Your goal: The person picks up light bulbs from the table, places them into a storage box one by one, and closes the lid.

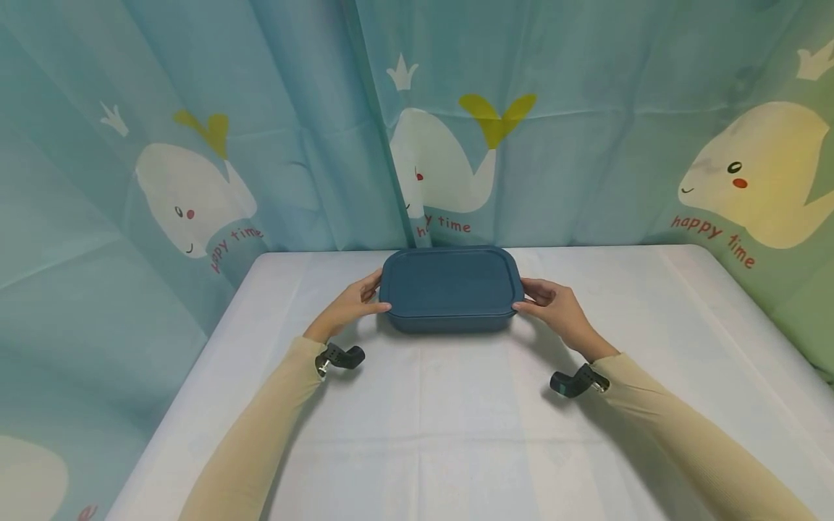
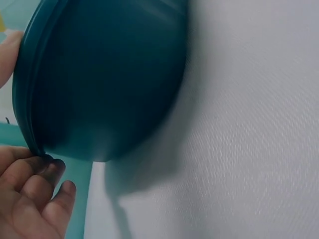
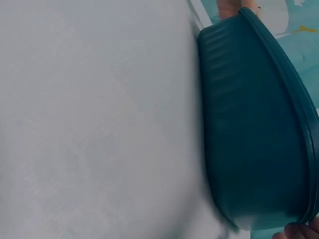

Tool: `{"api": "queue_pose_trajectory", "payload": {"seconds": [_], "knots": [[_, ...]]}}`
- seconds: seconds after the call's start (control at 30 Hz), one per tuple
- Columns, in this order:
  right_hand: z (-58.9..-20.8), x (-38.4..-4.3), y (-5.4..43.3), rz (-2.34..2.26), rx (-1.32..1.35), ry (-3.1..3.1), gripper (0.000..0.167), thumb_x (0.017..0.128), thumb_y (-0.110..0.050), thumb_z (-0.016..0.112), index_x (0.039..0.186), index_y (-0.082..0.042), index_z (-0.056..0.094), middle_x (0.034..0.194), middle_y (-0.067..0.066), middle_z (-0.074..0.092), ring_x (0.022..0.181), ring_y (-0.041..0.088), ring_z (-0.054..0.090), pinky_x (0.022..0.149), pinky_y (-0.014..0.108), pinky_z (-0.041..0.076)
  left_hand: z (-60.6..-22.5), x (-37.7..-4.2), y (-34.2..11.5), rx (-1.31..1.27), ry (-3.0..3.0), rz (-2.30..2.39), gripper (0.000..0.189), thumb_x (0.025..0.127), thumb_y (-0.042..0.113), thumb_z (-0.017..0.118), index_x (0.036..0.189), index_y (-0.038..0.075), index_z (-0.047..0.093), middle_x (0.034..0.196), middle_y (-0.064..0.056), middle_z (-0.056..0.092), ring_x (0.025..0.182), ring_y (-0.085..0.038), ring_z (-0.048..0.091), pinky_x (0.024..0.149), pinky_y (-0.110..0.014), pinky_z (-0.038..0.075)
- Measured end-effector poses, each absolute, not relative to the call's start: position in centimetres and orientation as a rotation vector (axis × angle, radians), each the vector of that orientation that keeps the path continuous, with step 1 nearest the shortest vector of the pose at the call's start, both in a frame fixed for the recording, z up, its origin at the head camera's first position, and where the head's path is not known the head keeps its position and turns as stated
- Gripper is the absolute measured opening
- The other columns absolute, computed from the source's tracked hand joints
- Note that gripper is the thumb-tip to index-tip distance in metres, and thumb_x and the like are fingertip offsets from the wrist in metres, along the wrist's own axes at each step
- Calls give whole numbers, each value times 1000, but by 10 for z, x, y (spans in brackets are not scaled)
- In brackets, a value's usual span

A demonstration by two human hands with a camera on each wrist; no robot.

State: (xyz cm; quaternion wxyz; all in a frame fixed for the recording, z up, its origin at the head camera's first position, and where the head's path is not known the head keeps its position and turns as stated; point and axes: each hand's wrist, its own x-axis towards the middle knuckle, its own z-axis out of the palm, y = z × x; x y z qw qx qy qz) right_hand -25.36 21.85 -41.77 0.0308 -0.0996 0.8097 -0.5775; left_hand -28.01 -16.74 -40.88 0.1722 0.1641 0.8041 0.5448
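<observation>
A dark blue rectangular lidded food container (image 1: pixel 449 282) with rounded corners is at the far side of the table, its lid on top. My left hand (image 1: pixel 352 302) grips its left end, the thumb at the near corner and the fingers farther back under the rim. At the opposite end my right hand (image 1: pixel 554 307) holds the rim in much the same way. The left wrist view shows curled fingers (image 2: pixel 37 181) at the edge of the container (image 2: pixel 104 74). Only fingertips (image 3: pixel 301 230) of the right hand show in its wrist view. Whether the base touches the table cannot be told.
A white cloth covers the table (image 1: pixel 456 427). Directly behind its far edge hangs a blue-green curtain (image 1: pixel 313 145) printed with whales, which also runs down the left side and the right. Each wrist carries a black strapped camera (image 1: pixel 573 381).
</observation>
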Motion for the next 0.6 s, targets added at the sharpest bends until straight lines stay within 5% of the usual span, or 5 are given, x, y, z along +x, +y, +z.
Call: {"api": "queue_pose_trajectory", "payload": {"seconds": [0.17, 0.4, 0.6], "knots": [[-418, -252, 218, -1822, -284, 2438, 65, 81, -6, 71, 137, 8, 41, 142, 24, 42, 131, 28, 44, 88, 8, 48, -398, -271, -164, 484, 2288, 1517, 86, 90, 11, 62, 150, 4, 1, 159, -12, 1, 147, -27, 3, 122, -42, 9], [-418, -250, 219, -1857, -302, 2426, 62, 81, -2, 71, 135, 9, 42, 140, 26, 44, 115, -2, 55, 88, 9, 49, -397, -269, -163, 521, 2317, 1497, 86, 91, 11, 62, 150, 2, 0, 159, -14, 1, 147, -29, 2, 122, -44, 9], [-413, -253, 222, -1734, -332, 2496, 63, 84, -13, 70, 137, 5, 42, 140, 24, 45, 128, 26, 49, 91, 11, 48, -410, -277, -169, 528, 2360, 1488, 84, 92, 18, 61, 151, 9, 1, 160, -9, 2, 148, -26, 4, 122, -43, 9]]}}
